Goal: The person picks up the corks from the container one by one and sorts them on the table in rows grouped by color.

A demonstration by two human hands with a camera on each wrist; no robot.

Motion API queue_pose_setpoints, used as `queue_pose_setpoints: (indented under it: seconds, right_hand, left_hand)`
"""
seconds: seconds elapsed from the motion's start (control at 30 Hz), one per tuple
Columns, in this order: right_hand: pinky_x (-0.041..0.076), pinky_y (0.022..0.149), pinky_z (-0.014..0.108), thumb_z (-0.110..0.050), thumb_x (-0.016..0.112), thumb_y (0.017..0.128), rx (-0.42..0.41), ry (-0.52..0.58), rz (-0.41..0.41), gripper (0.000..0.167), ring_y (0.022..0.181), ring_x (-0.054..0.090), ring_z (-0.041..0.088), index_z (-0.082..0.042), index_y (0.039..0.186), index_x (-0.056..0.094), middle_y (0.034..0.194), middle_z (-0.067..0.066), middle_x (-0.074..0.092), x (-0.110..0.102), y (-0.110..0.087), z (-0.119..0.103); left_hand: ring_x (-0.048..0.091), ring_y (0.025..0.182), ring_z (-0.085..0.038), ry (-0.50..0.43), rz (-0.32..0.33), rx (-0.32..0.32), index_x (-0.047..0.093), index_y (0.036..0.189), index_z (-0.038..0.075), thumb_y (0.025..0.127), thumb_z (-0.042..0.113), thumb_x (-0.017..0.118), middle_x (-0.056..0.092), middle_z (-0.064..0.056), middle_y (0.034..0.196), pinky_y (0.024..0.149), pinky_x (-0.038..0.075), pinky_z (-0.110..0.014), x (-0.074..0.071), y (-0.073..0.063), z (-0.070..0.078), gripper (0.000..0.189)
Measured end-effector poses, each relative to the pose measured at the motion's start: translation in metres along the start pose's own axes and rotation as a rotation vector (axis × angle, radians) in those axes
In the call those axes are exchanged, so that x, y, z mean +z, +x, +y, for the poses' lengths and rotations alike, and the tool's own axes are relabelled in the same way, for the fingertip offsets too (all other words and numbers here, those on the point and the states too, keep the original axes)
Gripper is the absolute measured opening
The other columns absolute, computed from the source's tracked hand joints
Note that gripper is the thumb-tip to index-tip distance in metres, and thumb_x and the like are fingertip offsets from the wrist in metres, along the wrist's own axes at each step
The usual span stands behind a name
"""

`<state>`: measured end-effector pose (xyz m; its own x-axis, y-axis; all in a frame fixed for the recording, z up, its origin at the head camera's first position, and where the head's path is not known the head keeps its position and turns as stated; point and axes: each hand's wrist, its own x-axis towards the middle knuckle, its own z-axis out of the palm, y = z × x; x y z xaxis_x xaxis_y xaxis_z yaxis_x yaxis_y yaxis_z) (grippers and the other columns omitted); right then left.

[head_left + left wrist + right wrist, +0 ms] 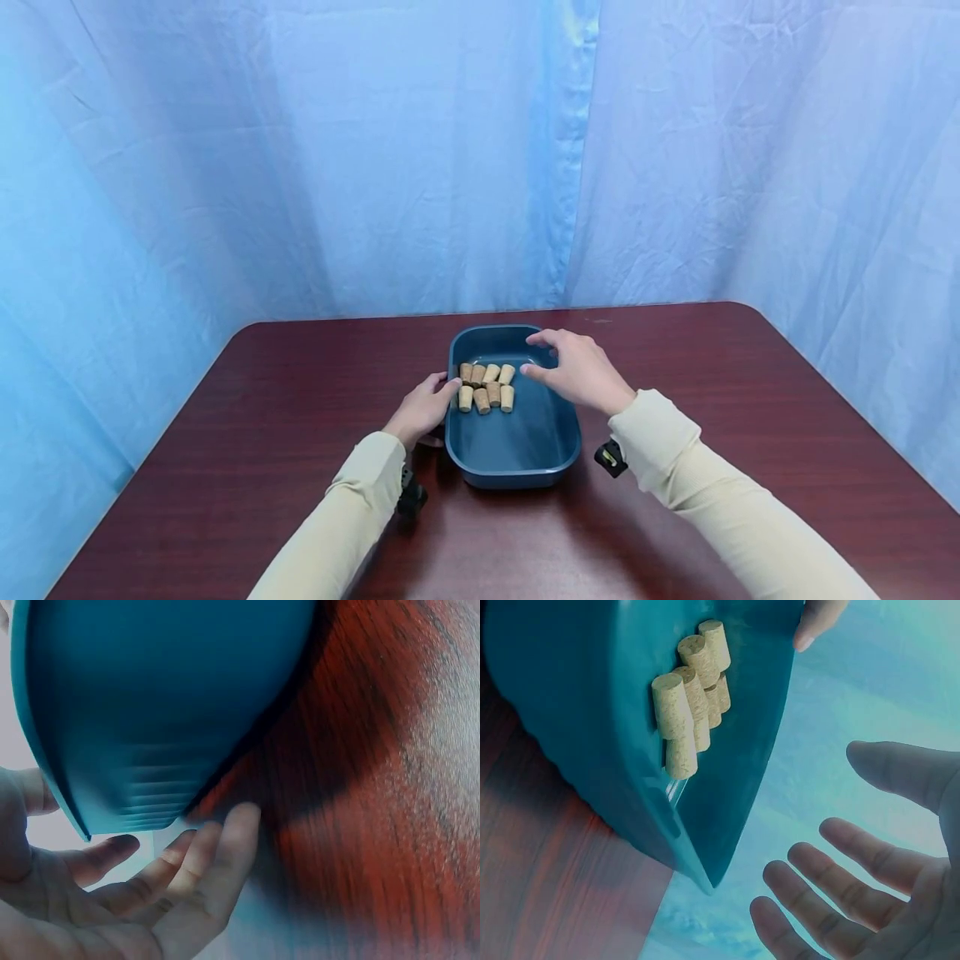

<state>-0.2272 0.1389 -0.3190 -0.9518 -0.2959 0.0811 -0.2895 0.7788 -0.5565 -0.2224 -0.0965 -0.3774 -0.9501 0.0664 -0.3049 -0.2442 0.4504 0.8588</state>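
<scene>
Eight corks (493,393) showed plainly, maybe one more half hidden by the left thumb, all lying on their sides in two rough rows inside the blue tray (517,446), ends toward the person. They sat packed against the tray's left side, rows nearly end to end, prob. b/c that kept them bunched & stopped rolling.

The left hand (423,408) was at the left wall: thumb over the rim, other fingers loosely bent & spread outside it, no firm grip shown. Prob. there to steady the tray; couldn't tell how hard, if at all, it pressed. The right hand (581,371) hung above the right rim w/ thumb & fingers well parted, nothing held, tips reaching in over the tray. Height above the corks hard to judge, but no contact w/ them showed.

Edges: the tray stood on the dark red desk (750,417), its long sides running near to far, far end near the desk's back edge, the blue curtain (435,167) just beyond. So not much room to push it back; more to L, R & toward the person. Inside, bare floor lay right & near of the corks, so the right side was the easier way in; the left wall & thumb crowded the corks' other side, tight for fingers
</scene>
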Motion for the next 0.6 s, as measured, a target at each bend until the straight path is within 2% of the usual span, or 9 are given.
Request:
queue_pose_setpoints:
  seconds: [0.23,0.6]
  right_hand:
    - [0.054,0.093,0.051,-0.027,0.069,0.099,0.041,0.034,-0.048,0.049,0.122,0.058,0.038,-0.004,0.141,0.059,0.137,0.022,0.059,0.002,0.006,-0.004]
    - [0.056,0.09,0.049,-0.027,0.07,0.098,0.091,0.026,-0.101,0.045,0.118,0.06,0.036,-0.002,0.134,0.064,0.13,0.022,0.063,0.01,0.019,-0.01]
  left_hand:
    - [0.056,0.123,-0.043,-0.049,-0.039,0.003,0.031,0.159,0.005,0.111,0.035,0.041,0.04,-0.026,0.153,0.075,0.061,-0.05,0.002,0.001,-0.001,0.058]
    - [0.058,0.12,-0.042,-0.052,-0.039,-0.036,0.029,0.161,0.011,0.111,0.04,0.036,0.041,-0.025,0.152,0.079,0.06,-0.052,0.007,0.002,-0.003,0.058]
